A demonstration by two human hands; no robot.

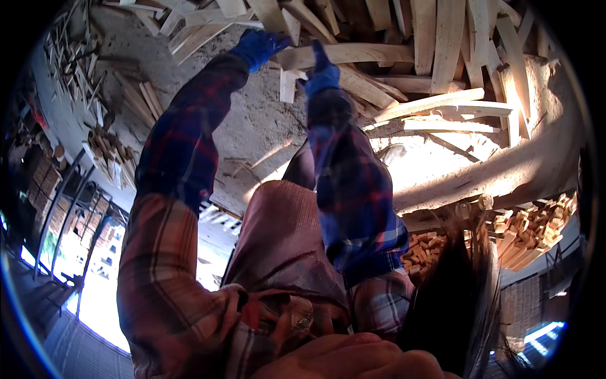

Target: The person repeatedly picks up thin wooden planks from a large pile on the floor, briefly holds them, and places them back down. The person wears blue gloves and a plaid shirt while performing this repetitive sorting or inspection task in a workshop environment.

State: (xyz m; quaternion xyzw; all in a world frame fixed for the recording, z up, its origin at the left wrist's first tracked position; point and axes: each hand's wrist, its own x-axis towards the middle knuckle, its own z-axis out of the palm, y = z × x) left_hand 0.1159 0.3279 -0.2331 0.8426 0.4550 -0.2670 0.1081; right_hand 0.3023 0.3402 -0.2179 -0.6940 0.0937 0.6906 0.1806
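Curved board point(366, 54) lies against the wood pile point(437, 39), its left end beside our left hand point(260, 49), our right hand point(323, 78) over it, finger extended; we cannot tell whether either grips. Held one-ended, it could twist and dislodge neighbouring pieces.

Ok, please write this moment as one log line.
left hand: near left end of curved wood piece; right hand: overlapping same piece; grip: unclear; around: loose wood pile

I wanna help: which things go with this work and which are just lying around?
In the work:
- left hand
- right hand
- curved board by both hands
- probably the slats beside it

Lying about:
- stacked wood blocks, right
- scattered sticks, upper left
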